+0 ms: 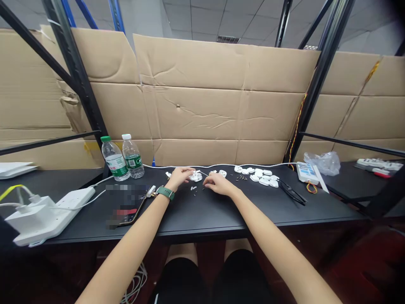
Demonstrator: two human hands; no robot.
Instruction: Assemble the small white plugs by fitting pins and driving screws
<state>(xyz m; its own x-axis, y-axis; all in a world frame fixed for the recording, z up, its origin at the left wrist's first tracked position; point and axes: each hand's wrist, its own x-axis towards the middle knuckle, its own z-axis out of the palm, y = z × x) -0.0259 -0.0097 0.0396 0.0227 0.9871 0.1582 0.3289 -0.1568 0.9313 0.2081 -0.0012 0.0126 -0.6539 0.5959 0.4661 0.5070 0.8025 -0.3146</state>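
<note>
Reaching over one white part point(196, 177) on the black table point(205, 215), the left hand point(179, 177) apparently steadies it for the right hand point(217, 184)

Left fingers extended together, any pinch unclear; right fingers bunched, seemingly pinching one thin rod point(204, 173); about ten white pieces point(263, 181) lie rightward, perhaps for easy reach; two bottles point(116, 162) stand leftward.

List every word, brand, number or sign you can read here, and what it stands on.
No text reads clearly.
Green-capped bottle: label too small to read.
White-capped bottle: label too small to read.
Phone: screen pixelated, unreadable.
White box with blue markings: too blurred to read.
</note>
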